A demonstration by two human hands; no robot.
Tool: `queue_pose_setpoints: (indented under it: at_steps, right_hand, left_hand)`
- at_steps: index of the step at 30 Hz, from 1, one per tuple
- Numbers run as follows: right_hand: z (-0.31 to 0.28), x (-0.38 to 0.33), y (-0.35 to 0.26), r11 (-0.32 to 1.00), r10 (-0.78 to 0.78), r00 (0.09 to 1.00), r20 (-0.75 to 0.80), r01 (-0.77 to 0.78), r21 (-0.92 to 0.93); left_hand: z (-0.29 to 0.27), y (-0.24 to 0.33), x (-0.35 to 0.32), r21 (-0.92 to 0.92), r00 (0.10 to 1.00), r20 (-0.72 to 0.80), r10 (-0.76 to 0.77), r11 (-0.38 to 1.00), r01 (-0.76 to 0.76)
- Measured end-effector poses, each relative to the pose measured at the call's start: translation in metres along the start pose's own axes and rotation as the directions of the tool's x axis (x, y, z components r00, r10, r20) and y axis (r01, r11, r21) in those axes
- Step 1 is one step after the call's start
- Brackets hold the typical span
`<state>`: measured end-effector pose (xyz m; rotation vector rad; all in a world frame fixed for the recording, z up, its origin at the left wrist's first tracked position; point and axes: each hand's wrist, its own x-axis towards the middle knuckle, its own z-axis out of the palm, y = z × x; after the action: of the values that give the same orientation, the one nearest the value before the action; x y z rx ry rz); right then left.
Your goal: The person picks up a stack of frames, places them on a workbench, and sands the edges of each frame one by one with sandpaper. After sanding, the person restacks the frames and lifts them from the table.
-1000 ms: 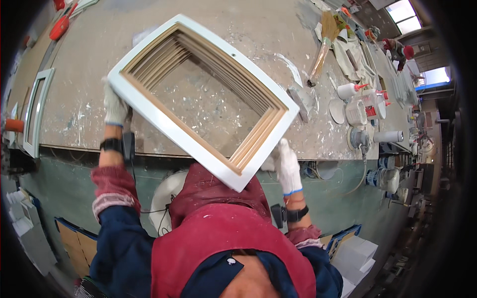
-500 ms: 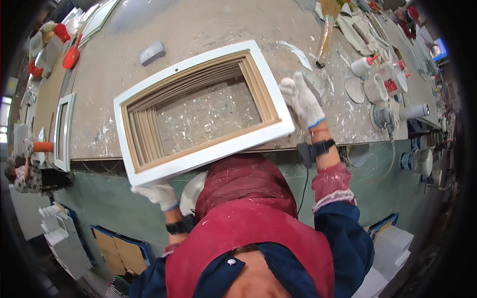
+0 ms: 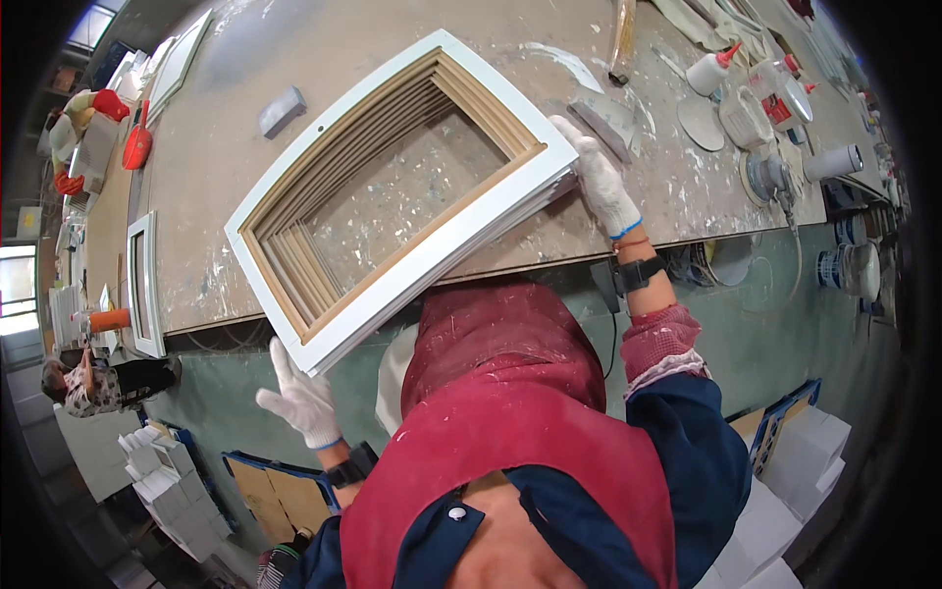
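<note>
A stack of white frames (image 3: 491, 209) with arched far sides and brown inner edges lies at a slant on the workbench (image 3: 392, 221). Its near left corner juts past the bench edge. My right hand (image 3: 601, 187), in a white glove, holds the stack's right corner, its fingers along the end edge and the thumb hidden. Beside the near left corner is my left hand (image 3: 302, 401), also gloved, with fingers and thumb spread and nothing in it. Contact between its fingertips and the stack cannot be made out.
A grey block (image 3: 283, 111) sits beyond the stack. On the right are a flat scraper (image 3: 603, 123), a red-tipped white bottle (image 3: 711, 71) and a corded sander (image 3: 767, 179). A narrow frame (image 3: 145, 285) lies at the bench's left. Another person (image 3: 108, 383) stands farther left.
The stack has turned anticlockwise, its right end swinging away from me. My right hand has moved forward with that corner. My left hand has come off the near edge and spread its fingers.
</note>
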<state>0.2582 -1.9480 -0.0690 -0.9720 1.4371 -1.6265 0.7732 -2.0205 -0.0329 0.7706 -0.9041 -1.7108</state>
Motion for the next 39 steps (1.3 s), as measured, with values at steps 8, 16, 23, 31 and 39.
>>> queue_pose_setpoints:
  at_steps: [8,16,23,31,39]
  right_hand:
    - [-0.01,0.0,0.02,0.999,0.05,0.991,-0.121,-0.049,0.01]
    - [-0.016,-0.016,0.052,0.989,-0.055,0.954,-0.294,0.011,-0.151]
    - [-0.004,-0.008,0.036,0.958,-0.036,0.96,-0.276,0.112,0.265]
    - [0.03,0.011,0.056,0.679,-0.564,0.658,-0.499,0.026,-0.733]
    - [0.033,0.02,0.036,0.447,-0.578,0.74,-0.342,-0.064,-0.892]
  left_hand:
    - [0.024,0.0,0.045,0.42,0.999,-0.014,-0.046,0.906,0.047]
    - [0.028,-0.005,0.053,0.403,0.994,0.103,-0.023,0.915,-0.02]
    - [0.026,-0.036,0.04,0.703,0.965,-0.017,0.263,0.69,-0.175]
    - [0.015,-0.073,0.065,0.806,0.76,-0.361,0.541,0.591,-0.038]
    - [-0.002,-0.076,0.082,0.834,0.7,-0.143,0.7,0.466,-0.296]
